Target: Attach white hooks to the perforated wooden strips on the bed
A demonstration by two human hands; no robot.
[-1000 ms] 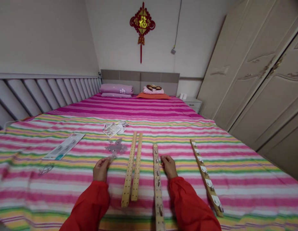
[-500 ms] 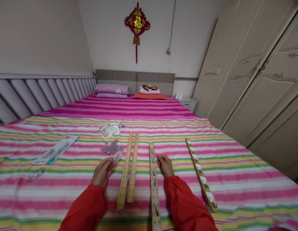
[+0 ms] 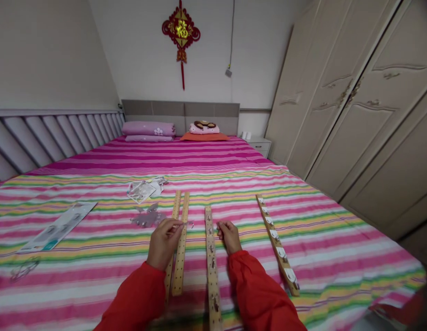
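My left hand (image 3: 164, 242) hovers over a pair of bare wooden strips (image 3: 178, 239) on the striped bedspread, pinching a small clear hook (image 3: 186, 224) that points toward the middle strip. My right hand (image 3: 228, 235) is curled against the right side of the middle wooden strip (image 3: 210, 257), its fingertips at the strip's upper end; this strip carries several metal hooks. A fourth strip (image 3: 276, 239) with white hooks lies to the right. Both sleeves are red.
A pile of clear hooks (image 3: 147, 217) and torn packets (image 3: 141, 189) lie left of the strips. A long card package (image 3: 58, 226) rests further left. The bed (image 3: 337, 230) ends at the right beside a cream wardrobe (image 3: 365, 115). Pillows lie at the headboard.
My left hand picked a clear hook from near the pile and carried it right, over the pair of strips. My right hand stayed at the middle strip. The view swung right.
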